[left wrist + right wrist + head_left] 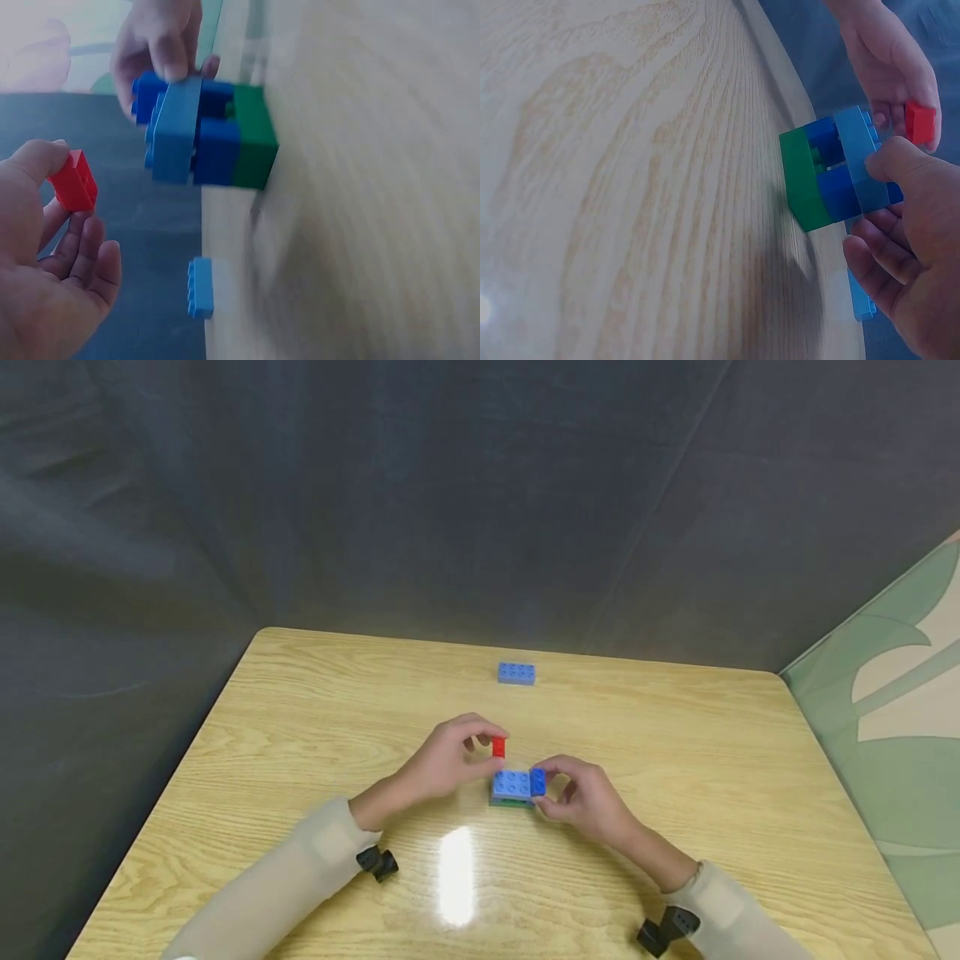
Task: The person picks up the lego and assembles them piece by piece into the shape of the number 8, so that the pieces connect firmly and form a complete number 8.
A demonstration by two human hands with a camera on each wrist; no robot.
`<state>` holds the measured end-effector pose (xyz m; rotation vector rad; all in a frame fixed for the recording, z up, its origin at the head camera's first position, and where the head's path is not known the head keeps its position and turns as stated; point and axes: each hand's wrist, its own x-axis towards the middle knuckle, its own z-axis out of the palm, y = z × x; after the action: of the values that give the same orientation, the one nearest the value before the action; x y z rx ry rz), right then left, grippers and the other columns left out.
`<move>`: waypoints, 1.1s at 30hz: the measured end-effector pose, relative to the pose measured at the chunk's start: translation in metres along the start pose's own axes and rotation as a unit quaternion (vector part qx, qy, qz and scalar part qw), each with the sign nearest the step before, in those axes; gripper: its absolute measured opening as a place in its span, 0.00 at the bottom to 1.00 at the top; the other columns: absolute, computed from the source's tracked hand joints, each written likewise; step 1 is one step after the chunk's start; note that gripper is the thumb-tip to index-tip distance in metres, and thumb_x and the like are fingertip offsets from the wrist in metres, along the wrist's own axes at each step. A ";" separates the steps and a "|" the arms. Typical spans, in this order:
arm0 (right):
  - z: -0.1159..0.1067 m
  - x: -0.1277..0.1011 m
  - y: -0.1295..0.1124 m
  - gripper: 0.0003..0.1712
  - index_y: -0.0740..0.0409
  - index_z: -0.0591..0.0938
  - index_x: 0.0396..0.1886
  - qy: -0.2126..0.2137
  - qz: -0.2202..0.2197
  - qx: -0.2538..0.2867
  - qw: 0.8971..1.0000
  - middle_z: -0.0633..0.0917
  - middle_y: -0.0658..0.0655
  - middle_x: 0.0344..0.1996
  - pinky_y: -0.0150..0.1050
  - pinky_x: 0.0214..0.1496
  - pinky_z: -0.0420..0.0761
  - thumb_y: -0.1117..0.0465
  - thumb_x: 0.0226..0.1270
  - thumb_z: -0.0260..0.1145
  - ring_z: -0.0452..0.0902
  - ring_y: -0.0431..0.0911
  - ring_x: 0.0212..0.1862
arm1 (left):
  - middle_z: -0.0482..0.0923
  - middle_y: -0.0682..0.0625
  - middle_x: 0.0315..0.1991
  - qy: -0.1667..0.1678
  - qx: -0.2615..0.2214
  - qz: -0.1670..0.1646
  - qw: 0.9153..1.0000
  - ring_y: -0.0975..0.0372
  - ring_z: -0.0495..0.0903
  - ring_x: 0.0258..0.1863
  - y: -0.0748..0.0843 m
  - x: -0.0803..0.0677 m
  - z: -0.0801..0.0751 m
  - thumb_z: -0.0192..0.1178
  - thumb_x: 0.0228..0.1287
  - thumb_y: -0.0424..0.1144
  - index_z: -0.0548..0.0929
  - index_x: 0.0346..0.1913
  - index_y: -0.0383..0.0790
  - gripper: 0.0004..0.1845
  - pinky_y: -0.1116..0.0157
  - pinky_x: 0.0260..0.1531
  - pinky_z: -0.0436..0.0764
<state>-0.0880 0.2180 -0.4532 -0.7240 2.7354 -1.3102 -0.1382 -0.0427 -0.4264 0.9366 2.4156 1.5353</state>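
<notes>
My left hand (452, 762) pinches a small red brick (498, 747) between thumb and fingertips, just above the left end of a brick stack. The stack has a green brick (255, 136) at the bottom and dark blue bricks (216, 152) above it with a gap between them. Across these lies a light blue brick (512, 783), its studs facing up. On its right end sits a small dark blue brick (537, 782), which my right hand (588, 797) pinches between thumb and fingers. In the right wrist view my thumb partly hides this top brick.
Another light blue brick (517, 673) lies alone near the table's far edge. The wooden table (300, 710) ends against a dark curtain (450, 510) at the back. A leaf-patterned panel (892, 727) stands along the right side.
</notes>
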 end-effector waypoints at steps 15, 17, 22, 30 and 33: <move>0.000 0.001 0.000 0.21 0.61 0.85 0.49 0.004 -0.006 0.000 1.000 0.88 0.53 0.42 0.33 0.26 0.81 0.70 0.55 0.78 0.80 0.44 0.31 | 0.83 0.52 0.47 -0.015 0.000 -0.002 1.000 0.53 0.79 0.45 -0.012 -0.019 0.022 0.75 0.60 0.37 0.85 0.55 0.36 0.20 0.55 0.42 0.81; 0.000 0.001 0.000 0.21 0.61 0.85 0.49 0.005 -0.005 -0.001 1.000 0.88 0.53 0.42 0.33 0.26 0.81 0.70 0.54 0.79 0.80 0.44 0.31 | 0.83 0.52 0.47 -0.013 0.002 -0.001 1.000 0.53 0.79 0.45 -0.013 -0.019 0.023 0.75 0.60 0.37 0.85 0.55 0.36 0.20 0.56 0.42 0.81; 0.001 0.000 0.001 0.20 0.62 0.85 0.49 0.004 -0.004 -0.001 1.000 0.88 0.54 0.42 0.32 0.26 0.80 0.71 0.55 0.78 0.79 0.42 0.31 | 0.83 0.52 0.47 -0.008 0.003 -0.006 1.000 0.54 0.80 0.45 -0.013 -0.020 0.025 0.75 0.59 0.37 0.86 0.54 0.36 0.21 0.56 0.42 0.82; 0.001 -0.001 0.002 0.19 0.61 0.85 0.50 0.001 0.002 0.004 1.000 0.87 0.53 0.41 0.31 0.26 0.79 0.70 0.57 0.77 0.77 0.39 0.29 | 0.86 0.50 0.49 -0.011 -0.010 -0.007 1.000 0.58 0.83 0.47 -0.013 -0.020 0.025 0.75 0.59 0.37 0.86 0.54 0.34 0.20 0.59 0.50 0.83; 0.001 -0.001 0.002 0.20 0.60 0.85 0.50 0.000 0.001 0.003 1.000 0.87 0.53 0.41 0.32 0.25 0.79 0.70 0.57 0.77 0.78 0.39 0.29 | 0.86 0.49 0.49 -0.013 -0.008 -0.007 1.000 0.60 0.83 0.47 -0.013 -0.020 0.026 0.75 0.60 0.37 0.86 0.53 0.34 0.20 0.60 0.51 0.82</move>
<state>-0.0879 0.2185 -0.4553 -0.7217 2.7312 -1.3166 -0.1169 -0.0383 -0.4544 0.9302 2.3823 1.5262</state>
